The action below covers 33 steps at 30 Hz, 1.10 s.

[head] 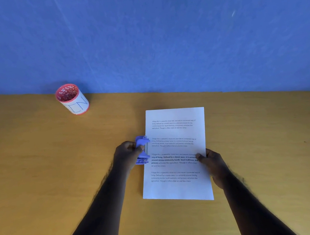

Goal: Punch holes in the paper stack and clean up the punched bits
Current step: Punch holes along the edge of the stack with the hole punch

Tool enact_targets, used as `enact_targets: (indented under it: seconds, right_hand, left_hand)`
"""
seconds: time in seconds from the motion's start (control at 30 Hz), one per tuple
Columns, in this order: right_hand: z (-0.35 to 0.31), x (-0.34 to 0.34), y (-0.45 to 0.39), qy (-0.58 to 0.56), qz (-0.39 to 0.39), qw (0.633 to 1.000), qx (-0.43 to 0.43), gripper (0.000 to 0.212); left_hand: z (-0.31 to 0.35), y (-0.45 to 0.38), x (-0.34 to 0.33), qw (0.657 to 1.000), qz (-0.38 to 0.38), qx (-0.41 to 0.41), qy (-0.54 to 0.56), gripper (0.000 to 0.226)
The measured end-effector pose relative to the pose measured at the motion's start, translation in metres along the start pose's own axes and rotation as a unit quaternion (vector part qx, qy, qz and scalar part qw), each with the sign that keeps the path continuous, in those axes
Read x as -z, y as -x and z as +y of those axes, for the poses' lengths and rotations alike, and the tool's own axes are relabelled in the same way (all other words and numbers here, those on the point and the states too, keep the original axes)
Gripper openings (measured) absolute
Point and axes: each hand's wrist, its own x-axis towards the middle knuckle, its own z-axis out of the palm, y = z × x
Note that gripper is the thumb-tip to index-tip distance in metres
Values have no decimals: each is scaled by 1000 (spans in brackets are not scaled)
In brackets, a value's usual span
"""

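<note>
- Two bare forearms enter from the lower edge of the view, both reaching up toward the paper stack (175, 153).
- Neither forearm wears a sleeve, a watch, a band or a glove.
- Left hand (127, 154), at the paper stack's left edge: bare, with no ring in sight on its knuckles.
- Right hand (213, 163), at the paper stack's right edge: bare, with no ring visible on the thumb or the back.
- Fine hairs show along both forearms' outer outlines.
</note>
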Motion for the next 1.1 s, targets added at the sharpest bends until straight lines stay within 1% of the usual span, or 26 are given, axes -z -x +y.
enact_targets:
  seconds: [0.17,0.3,0.4,0.53,0.67,0.97,1.1]
  right_hand:
    - [-1,0,1,-6,3,1000,-3,19]
    - [-3,-1,2,-6,7,1000,-4,19]
    - [-4,-1,3,-4,11,1000,-9,19]
    - [-4,-1,3,-3,12,1000,-7,17]
    - [-4,-2,2,2,14,1000,-8,17]
    - [-2,-2,0,7,14,1000,-6,14]
    - [0,-1,-1,0,12,1000,1,15]
  left_hand:
    - [-8,-6,30,999,48,-12,-1,10]
    - [-13,-18,64,994,106,-25,-31,14]
    - [-18,-24,82,988,132,-26,-80,19]
    - [-28,-29,95,981,147,-12,-126,26]
    - [-33,-33,100,975,154,-9,-162,25]
    - [-34,-30,96,964,167,-13,-208,21]
    - [-35,-26,93,964,169,-14,-205,27]
